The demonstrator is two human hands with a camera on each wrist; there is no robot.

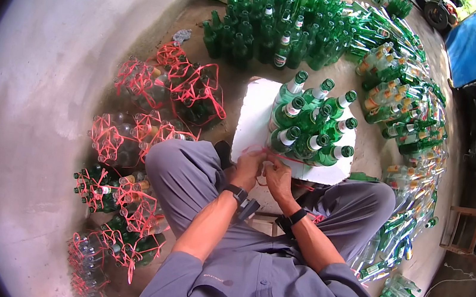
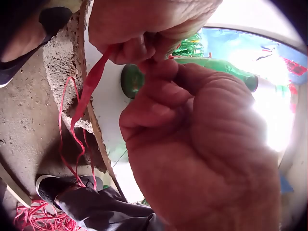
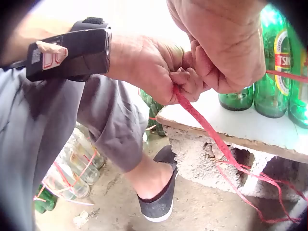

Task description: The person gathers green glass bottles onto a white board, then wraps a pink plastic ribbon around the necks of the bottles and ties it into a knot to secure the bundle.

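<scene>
A white board (image 1: pixel 254 114) is resting on a rough block (image 3: pixel 192 149), which is standing on the floor (image 1: pixel 235 79). A cluster of green bottles (image 1: pixel 313 125) is standing upright on the board, reaching from its middle to its right edge. Beyond the far edge, a crowd of upright green bottles (image 1: pixel 281 52) is occupying the floor. Left of the board, bundles tied in red strip (image 1: pixel 125 134) are sitting along the floor; past its right edge, bottles (image 1: pixel 378 268) are lying in heaps. A red tangle (image 2: pixel 43 216) is lying beside a dark shoe (image 2: pixel 48 190).
</scene>
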